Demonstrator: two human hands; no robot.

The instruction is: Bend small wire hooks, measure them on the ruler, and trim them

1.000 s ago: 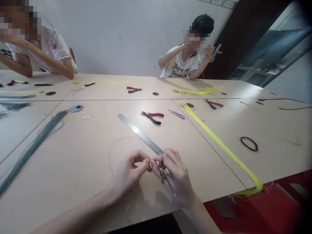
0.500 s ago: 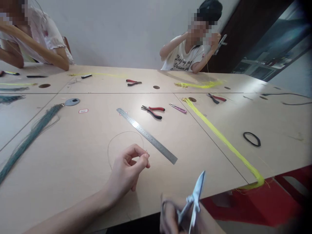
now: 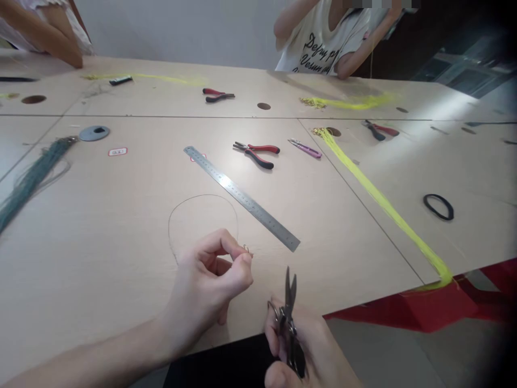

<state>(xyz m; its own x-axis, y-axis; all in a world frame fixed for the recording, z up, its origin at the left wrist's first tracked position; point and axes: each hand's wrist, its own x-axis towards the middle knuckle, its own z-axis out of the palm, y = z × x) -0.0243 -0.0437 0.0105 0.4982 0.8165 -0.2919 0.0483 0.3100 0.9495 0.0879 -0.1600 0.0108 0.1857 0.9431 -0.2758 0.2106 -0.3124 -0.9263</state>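
Note:
My left hand (image 3: pixel 218 275) is closed in a pinch on a small fish hook (image 3: pixel 245 249); its bent metal end shows above the fingertips. A thin line (image 3: pixel 202 195) makes a wide loop on the table behind that hand. Lower right, near the table's front edge, my right hand (image 3: pixel 311 339) grips small scissors (image 3: pixel 289 307), blades upward and slightly parted. The scissors are apart from the hook. A steel ruler (image 3: pixel 246 202) lies slantwise just beyond my hands.
Beyond the ruler lie red-black pliers (image 3: pixel 262 148) and a purple thread cutter (image 3: pixel 306 148). A yellow line bundle (image 3: pixel 375 199) runs to the right edge, near a black band (image 3: pixel 438 207). A teal bundle (image 3: pixel 36 172) lies left. Two people sit opposite.
My right hand has turned the scissors from leaning right to nearly upright, closer to my left hand, with the blades now slightly apart. The view has tipped downward. My left hand keeps its pinch.

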